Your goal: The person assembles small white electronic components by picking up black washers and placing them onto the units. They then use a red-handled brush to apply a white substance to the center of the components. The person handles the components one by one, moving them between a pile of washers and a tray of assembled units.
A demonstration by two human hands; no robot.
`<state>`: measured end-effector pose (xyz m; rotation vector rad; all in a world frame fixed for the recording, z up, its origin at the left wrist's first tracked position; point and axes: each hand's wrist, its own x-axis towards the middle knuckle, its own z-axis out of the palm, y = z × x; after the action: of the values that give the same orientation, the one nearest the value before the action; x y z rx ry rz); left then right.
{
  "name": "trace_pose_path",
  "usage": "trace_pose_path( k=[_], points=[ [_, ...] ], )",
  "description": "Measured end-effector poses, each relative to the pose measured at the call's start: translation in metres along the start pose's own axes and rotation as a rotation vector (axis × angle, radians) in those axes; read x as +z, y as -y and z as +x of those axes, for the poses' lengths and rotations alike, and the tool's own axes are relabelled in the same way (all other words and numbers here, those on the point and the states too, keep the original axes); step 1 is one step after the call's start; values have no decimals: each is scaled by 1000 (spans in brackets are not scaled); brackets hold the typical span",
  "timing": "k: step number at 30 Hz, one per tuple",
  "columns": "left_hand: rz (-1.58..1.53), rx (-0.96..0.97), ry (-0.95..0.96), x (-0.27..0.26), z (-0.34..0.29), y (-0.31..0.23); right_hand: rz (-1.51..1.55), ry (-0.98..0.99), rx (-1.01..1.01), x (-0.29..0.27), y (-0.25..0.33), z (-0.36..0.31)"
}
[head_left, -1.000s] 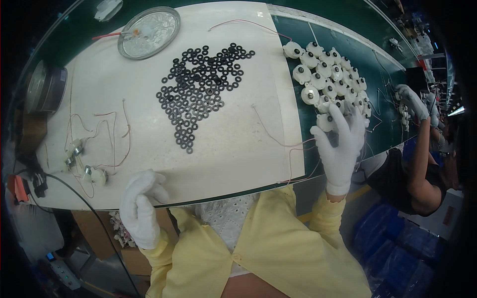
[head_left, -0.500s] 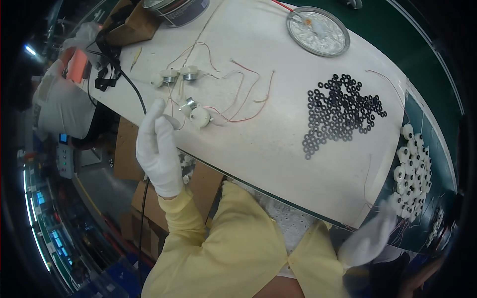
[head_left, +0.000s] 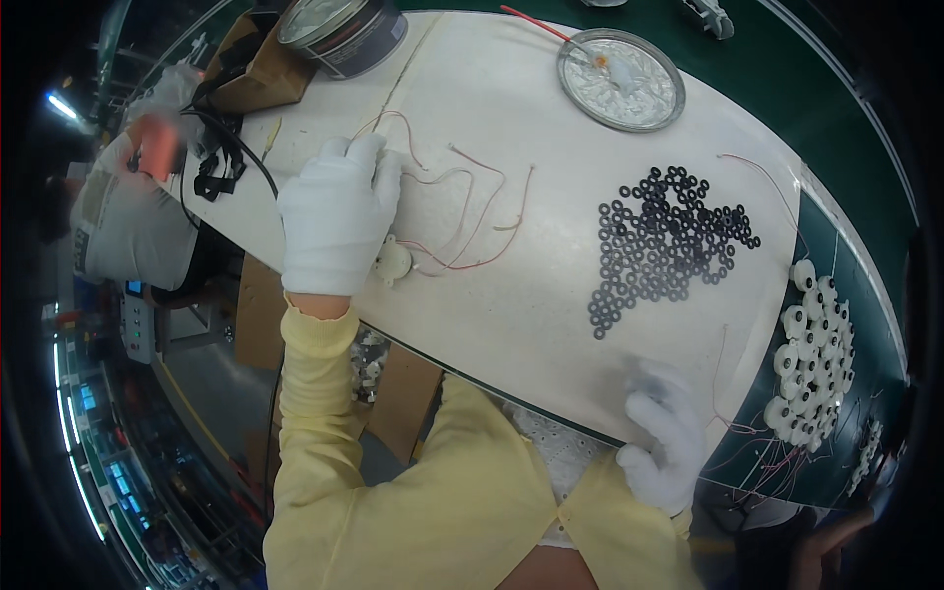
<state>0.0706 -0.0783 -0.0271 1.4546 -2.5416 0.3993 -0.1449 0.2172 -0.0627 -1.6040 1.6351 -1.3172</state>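
My left hand (head_left: 339, 221), in a white glove, lies over the small wired motors at the left of the table. Its fingers are bent down and close together, and what they grip is hidden beneath them. One motor with a round white cap (head_left: 394, 262) shows beside the wrist. Thin red and white wires (head_left: 472, 211) trail from that spot to the right. My right hand (head_left: 664, 442), gloved too, hovers at the table's near edge. Its fingers are loosely curved, thumb apart, slightly blurred, with nothing seen in them.
Many black rings (head_left: 669, 241) lie spread on the white table (head_left: 521, 324). A round lid with pale paste (head_left: 629, 84) and a red-handled stick sits behind them. White-capped motors (head_left: 811, 359) cluster on the green surface at right. A tin (head_left: 344, 39) and cardboard box (head_left: 261, 84) stand far left.
My left hand has gone forward and down over the motors, covering most of them. My right hand has moved left from the white-capped cluster to the table's near edge.
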Motion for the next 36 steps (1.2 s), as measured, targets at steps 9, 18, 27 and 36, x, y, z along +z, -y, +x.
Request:
trace_pose_path(
  k=[9, 18, 27, 36],
  points=[
    [-481, -96, 132, 8, 3, 7, -53, 56, 11, -5, 3, 8],
    [-1780, -71, -205, -66, -22, 21, -30, 27, -33, -5, 2, 11],
    [-1883, 180, 339, -48, -59, -1, -82, 68, -62, -7, 0, 10],
    [-548, 581, 228, -23, -55, -81, -90, 40, -99, -3, 0, 9]
  ],
)
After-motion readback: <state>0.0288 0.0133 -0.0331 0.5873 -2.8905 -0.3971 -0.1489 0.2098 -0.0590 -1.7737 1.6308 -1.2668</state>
